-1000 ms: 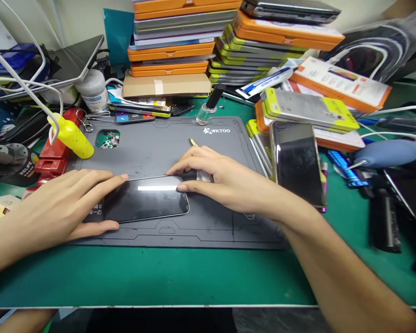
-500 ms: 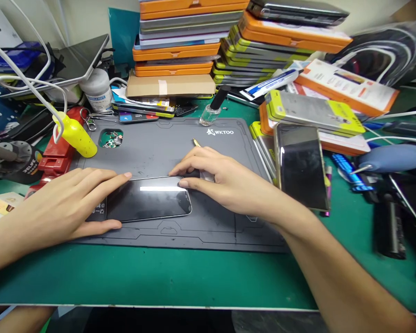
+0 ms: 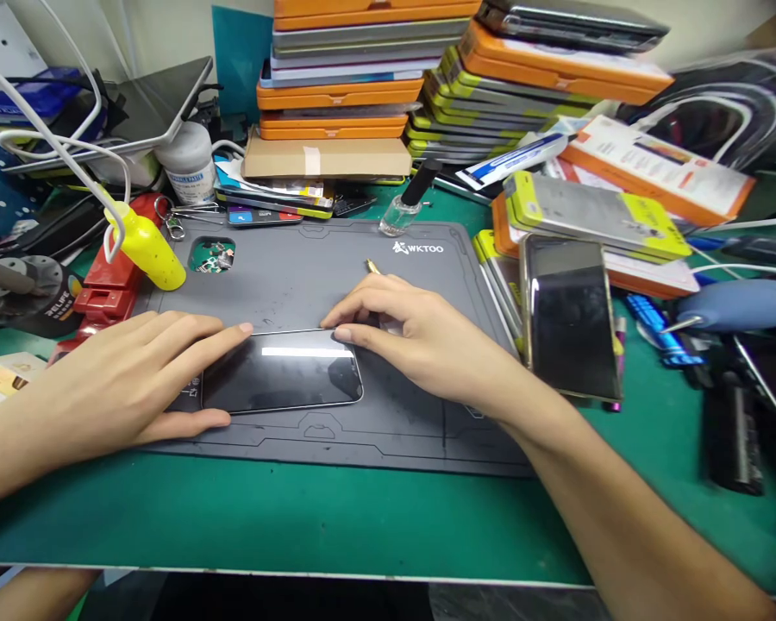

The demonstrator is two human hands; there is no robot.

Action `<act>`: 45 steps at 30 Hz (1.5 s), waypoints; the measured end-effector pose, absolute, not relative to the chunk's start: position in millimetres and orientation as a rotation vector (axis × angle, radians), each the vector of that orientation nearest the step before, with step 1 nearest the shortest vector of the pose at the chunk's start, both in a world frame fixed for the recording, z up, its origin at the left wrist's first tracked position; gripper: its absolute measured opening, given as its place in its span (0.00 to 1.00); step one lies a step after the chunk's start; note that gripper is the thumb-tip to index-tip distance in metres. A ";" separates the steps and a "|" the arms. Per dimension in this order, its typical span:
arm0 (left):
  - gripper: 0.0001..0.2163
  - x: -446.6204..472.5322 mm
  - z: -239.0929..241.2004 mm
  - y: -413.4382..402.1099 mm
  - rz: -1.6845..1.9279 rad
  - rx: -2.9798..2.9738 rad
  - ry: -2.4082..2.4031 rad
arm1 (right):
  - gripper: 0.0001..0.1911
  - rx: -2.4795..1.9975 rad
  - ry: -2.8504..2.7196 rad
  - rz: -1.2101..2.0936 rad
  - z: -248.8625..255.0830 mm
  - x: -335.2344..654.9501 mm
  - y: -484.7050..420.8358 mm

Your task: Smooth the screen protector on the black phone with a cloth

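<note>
A black-screened smartphone (image 3: 291, 375) lies face up on the grey work mat (image 3: 297, 276), a white light streak reflected in its glass. My left hand (image 3: 129, 375) holds its left end, fingers along the far edge and thumb along the near edge. At the far right corner, my right hand (image 3: 407, 336) pinches the phone's edge with thumb and index finger. A thin tool with a gold-coloured tip (image 3: 372, 266) pokes out behind the right hand; the rest is mostly hidden, and I cannot tell whether the hand holds it.
A small glass bottle (image 3: 399, 213) with a black cap stands at the mat's far edge. Right of the mat lies another phone (image 3: 570, 319) beside stacked boxes (image 3: 595, 211). A yellow bottle (image 3: 148, 250) and a white jar (image 3: 190, 164) are at left. Orange cases (image 3: 340, 93) are piled behind.
The whole view has shifted slightly, moving the scene a little to the right. Both hands keep their places on the smartphone, with no clear movement of the phone on the mat.
</note>
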State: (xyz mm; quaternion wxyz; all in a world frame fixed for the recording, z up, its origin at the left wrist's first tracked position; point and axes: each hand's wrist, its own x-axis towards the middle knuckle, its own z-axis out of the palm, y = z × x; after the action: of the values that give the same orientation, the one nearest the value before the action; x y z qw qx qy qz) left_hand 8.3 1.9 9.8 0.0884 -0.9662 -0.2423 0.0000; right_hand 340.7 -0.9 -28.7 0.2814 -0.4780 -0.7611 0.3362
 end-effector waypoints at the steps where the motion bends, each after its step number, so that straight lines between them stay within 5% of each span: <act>1: 0.31 7.8 8.6 2.5 -0.008 -2.882 -0.717 | 0.06 -1.284 -2.028 0.896 -29.8 339.7 -1.1; 30: 0.32 6.3 7.2 3.3 0.018 -2.915 -0.779 | 0.23 -1.333 -2.192 0.851 -22.8 340.1 -5.6; 38: 0.33 4.4 5.8 3.1 -0.015 -2.903 -0.762 | 0.11 -1.383 -2.013 0.950 -21.6 337.0 -3.1; 45: 0.35 7.0 6.1 4.2 -0.048 -2.898 -0.700 | 0.12 -1.421 -1.919 1.033 -17.8 334.8 -3.1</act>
State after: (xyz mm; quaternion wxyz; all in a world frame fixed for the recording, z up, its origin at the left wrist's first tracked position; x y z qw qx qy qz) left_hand 7.0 4.2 6.1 0.0797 -0.9688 -0.2341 -0.0161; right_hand 334.8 -3.1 -17.8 0.2665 -0.5265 -0.7109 0.3826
